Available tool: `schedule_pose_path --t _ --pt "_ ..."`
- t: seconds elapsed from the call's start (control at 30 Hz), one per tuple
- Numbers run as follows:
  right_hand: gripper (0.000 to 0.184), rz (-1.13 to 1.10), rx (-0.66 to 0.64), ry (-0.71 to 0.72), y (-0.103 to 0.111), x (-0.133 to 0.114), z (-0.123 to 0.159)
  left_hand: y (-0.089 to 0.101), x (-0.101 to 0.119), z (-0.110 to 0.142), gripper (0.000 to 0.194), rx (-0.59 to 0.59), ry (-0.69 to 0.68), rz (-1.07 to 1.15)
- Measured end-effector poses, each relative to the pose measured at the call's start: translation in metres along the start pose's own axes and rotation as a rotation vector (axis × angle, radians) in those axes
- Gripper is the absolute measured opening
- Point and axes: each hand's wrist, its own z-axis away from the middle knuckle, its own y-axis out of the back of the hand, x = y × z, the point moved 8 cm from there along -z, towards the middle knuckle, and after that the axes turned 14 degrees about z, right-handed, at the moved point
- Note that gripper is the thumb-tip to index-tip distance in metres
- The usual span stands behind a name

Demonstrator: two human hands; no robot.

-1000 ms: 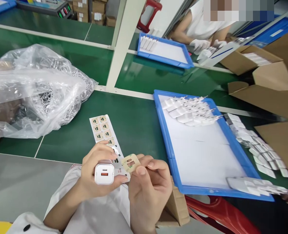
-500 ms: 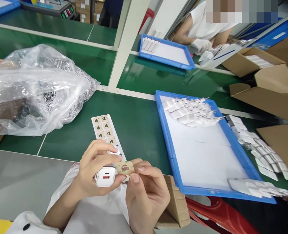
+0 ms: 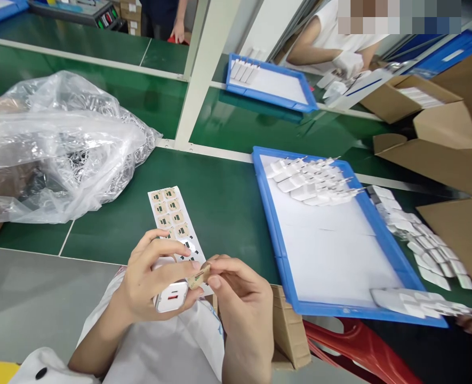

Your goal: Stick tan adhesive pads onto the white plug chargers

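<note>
My left hand [image 3: 145, 280] is wrapped round a white charger [image 3: 172, 298], whose end with two ports, one of them red inside, faces me. Between the thumb and fingertips of my right hand [image 3: 246, 304] is a small beige sticker [image 3: 199, 277], tilted and close beside the charger's port end. Whether the sticker touches the charger I cannot tell. Just beyond my left fingers lies a white sheet of stickers [image 3: 174, 212] on the green table, its near part hidden by my hands.
To the right, a blue-rimmed tray [image 3: 273, 224] holds rows of white chargers [image 3: 311, 181]. More chargers [image 3: 431, 242] lie beyond it, near open cardboard boxes [image 3: 439, 160]. A clear plastic bag [image 3: 68, 149] sits left. Across the bench, a co-worker's gloved hand [image 3: 350, 64] handles white pieces.
The sticker in my right hand has turned from facing me to a slanted angle, and my right hand has rotated slightly. A person's hand now shows at the far bench.
</note>
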Motion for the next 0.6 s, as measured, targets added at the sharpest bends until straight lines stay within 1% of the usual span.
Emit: schedule_pose_path --t 0.13,0.23,0.3,0.37,0.47,0.53,0.6 --pt "0.006 0.021 -0.063 -0.048 0.000 0.003 -0.003 -0.002 -0.002 0.001 0.011 -0.023 0.001 0.025" --pt "0.013 0.077 -0.074 -0.032 0.002 0.002 -0.004 -0.004 -0.003 0.001 0.012 -0.035 -0.002 0.058" --pt "0.015 0.124 -0.061 0.011 0.007 -0.003 -0.005 -0.007 -0.006 0.001 0.019 -0.040 0.015 0.100" --pt "0.014 0.182 -0.008 0.089 0.014 -0.010 -0.008 -0.010 -0.012 0.002 0.033 -0.040 0.055 0.161" --pt "0.015 0.213 0.142 0.195 0.028 -0.022 -0.011 -0.015 -0.022 0.007 0.054 -0.014 0.134 0.267" --pt "0.021 0.156 0.222 0.191 0.032 -0.023 -0.009 -0.019 -0.028 0.011 0.060 0.002 0.197 0.362" --pt "0.027 0.077 0.234 0.140 0.029 -0.020 -0.006 -0.026 -0.035 0.015 0.062 -0.002 0.301 0.514"
